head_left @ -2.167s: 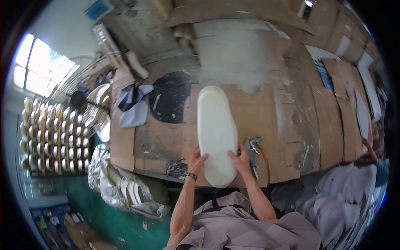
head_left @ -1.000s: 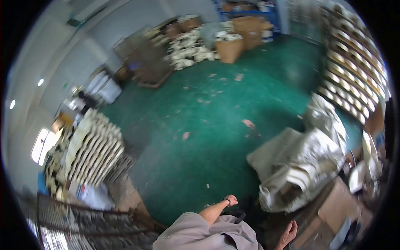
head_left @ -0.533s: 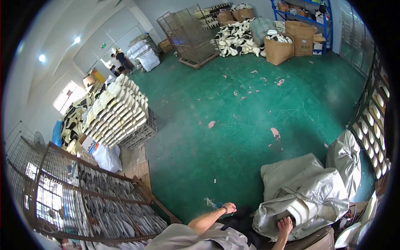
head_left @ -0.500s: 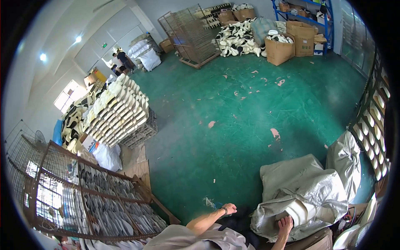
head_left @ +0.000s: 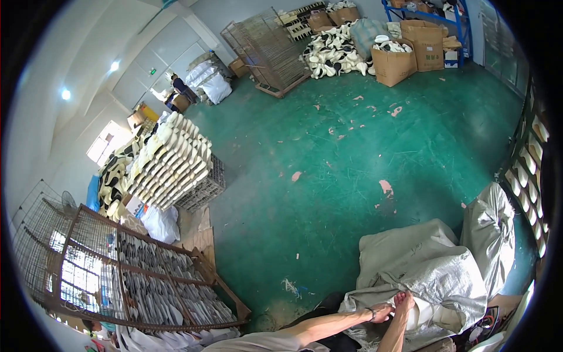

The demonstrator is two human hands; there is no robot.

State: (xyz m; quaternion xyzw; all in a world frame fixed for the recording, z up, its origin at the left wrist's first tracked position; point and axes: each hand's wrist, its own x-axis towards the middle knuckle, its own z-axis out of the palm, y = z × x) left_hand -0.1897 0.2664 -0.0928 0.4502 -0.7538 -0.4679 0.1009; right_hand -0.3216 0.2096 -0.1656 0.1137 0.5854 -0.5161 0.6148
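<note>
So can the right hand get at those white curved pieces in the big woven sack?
Probably yes: the right hand is right beside the white curved pieces, where they show at the opening of the woven sack. Its loose folds cover some of them, though.

The left forearm (head_left: 331,327) is slanting toward the person's right and slightly away, nearly level across the lower part of the view, and its wrist (head_left: 371,315) is leading into the left grip (head_left: 384,311), which is curling inward. The right forearm (head_left: 393,336) is rising steeply from the lower edge, and the right grip (head_left: 403,301) is bending at its top, just beside the left one; whether either is pinching anything is too small to tell.
</note>
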